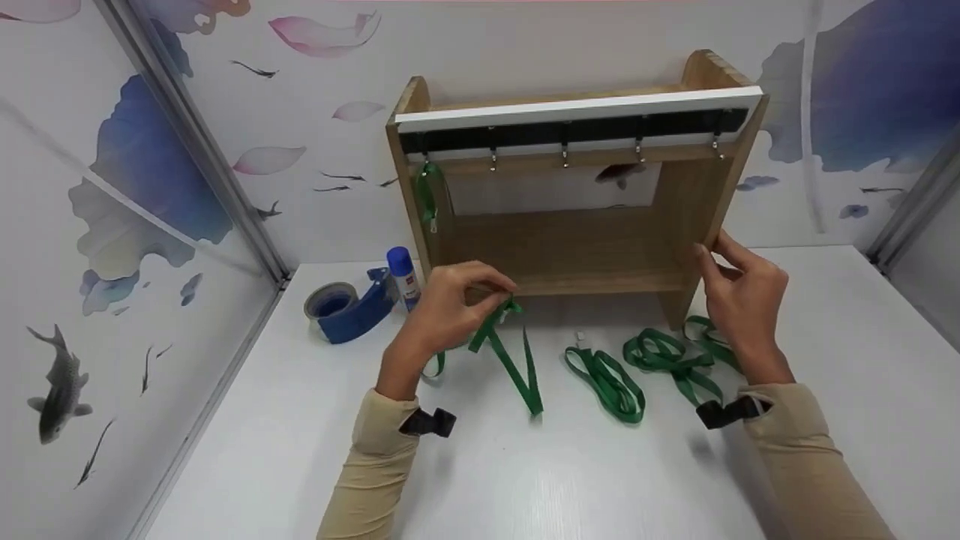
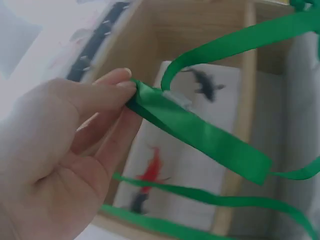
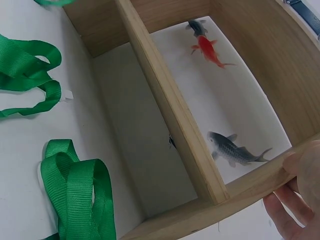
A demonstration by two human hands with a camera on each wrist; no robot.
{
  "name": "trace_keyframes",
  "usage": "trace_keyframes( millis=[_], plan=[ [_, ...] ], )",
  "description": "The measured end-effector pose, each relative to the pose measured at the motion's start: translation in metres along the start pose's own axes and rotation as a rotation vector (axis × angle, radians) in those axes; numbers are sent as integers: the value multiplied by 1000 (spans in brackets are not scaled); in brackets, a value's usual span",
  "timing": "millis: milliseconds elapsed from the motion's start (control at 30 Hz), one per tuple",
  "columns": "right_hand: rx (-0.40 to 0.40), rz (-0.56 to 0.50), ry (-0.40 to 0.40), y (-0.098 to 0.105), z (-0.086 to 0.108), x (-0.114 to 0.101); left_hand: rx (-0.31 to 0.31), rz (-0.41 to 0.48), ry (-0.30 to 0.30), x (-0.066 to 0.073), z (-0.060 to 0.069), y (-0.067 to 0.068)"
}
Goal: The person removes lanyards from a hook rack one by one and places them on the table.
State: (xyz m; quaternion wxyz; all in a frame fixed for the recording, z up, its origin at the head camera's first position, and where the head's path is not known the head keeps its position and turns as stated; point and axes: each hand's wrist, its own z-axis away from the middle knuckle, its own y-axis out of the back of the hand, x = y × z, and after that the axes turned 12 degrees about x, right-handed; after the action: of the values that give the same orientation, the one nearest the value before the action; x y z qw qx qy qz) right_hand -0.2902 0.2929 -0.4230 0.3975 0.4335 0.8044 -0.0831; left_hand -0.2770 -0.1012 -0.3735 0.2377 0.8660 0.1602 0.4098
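Note:
A green lanyard (image 1: 515,367) dangles in a folded loop from my left hand (image 1: 450,307), which pinches it between thumb and fingertips in front of the wooden rack (image 1: 577,244). In the left wrist view, a pale clip (image 2: 177,99) shows on the strap. My right hand (image 1: 748,300) holds the front edge of the rack's right side panel (image 3: 250,187), thumb on one face and fingers on the other. Another green lanyard (image 1: 427,196) hangs from the leftmost metal hook. Below the rack, bundled lanyards (image 1: 619,390) lie on the white table (image 1: 585,480).
Several bare hooks (image 1: 565,155) line the black strip under the rack's white front rail (image 1: 577,105). To the rack's left stand a glue stick (image 1: 403,276) and a blue tape dispenser (image 1: 358,315) with a tape roll. Patterned walls (image 1: 150,300) enclose the table.

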Motion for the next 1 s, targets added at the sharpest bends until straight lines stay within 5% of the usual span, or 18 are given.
trace_keyframes(
  millis=[367, 500, 700, 867, 1000],
  plan=[
    [-13, -6, -20, 0, 0, -2, -161, -214, 134, -27, 11, -78],
    [-6, 3, -24, 1, 1, -2, -259, -268, 192, -28, 19, -93],
    [-1, 7, -33, 2, 0, -3, -367, -353, 346, -11, 34, -105],
    [7, 4, -21, 1, 1, -1, -381, -476, 233, -7, 39, -112],
    [9, 9, -21, 1, 2, 1, -382, -489, 173, -14, 37, -111]
  ],
)
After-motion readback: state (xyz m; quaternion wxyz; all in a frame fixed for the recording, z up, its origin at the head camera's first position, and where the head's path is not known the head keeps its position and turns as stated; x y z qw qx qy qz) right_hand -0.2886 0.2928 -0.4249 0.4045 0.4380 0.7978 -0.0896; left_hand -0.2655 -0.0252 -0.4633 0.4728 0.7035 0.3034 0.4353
